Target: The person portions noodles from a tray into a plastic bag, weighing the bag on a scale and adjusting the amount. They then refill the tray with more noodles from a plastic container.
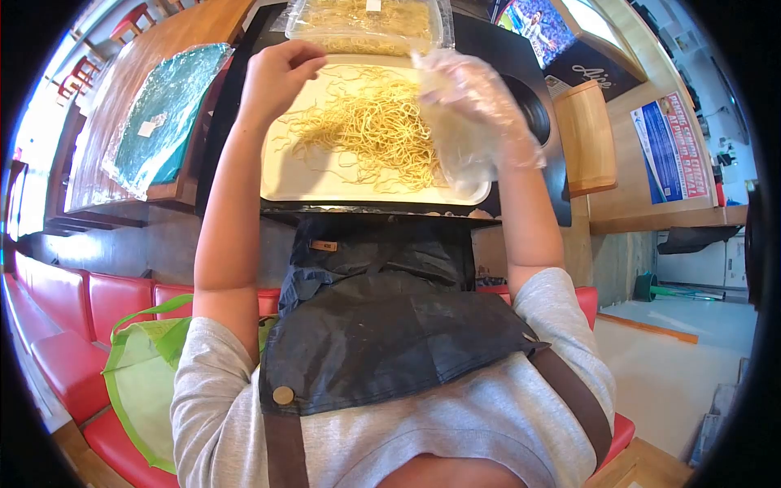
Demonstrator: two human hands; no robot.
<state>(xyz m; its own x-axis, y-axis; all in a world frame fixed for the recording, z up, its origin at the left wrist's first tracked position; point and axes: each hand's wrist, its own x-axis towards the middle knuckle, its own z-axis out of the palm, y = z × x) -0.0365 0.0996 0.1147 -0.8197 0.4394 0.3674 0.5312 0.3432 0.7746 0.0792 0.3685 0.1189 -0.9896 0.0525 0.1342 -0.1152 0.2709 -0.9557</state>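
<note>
A pile of thin yellow noodles (378,130) lies loose on a cream tray (301,189). Over the tray's upper left corner is my left hand (281,75), bare, its fingers curled in with nothing visible between them. Clear, crinkled plastic covers my right hand (472,89), which is above the tray's right side; its fingers are hard to make out through the plastic. Loose plastic (468,159) hangs below that hand over the noodles' right edge. Beyond the tray, a clear container (366,24) holds more noodles, with clear film over its near side.
The tray rests on a black surface (232,154). A plastic-wrapped green item (167,114) lies on the wooden table to the left. To the right are a wooden board (586,138), a dark box (590,69) and a printed leaflet (671,146). A green bag (146,382) stands at the lower left.
</note>
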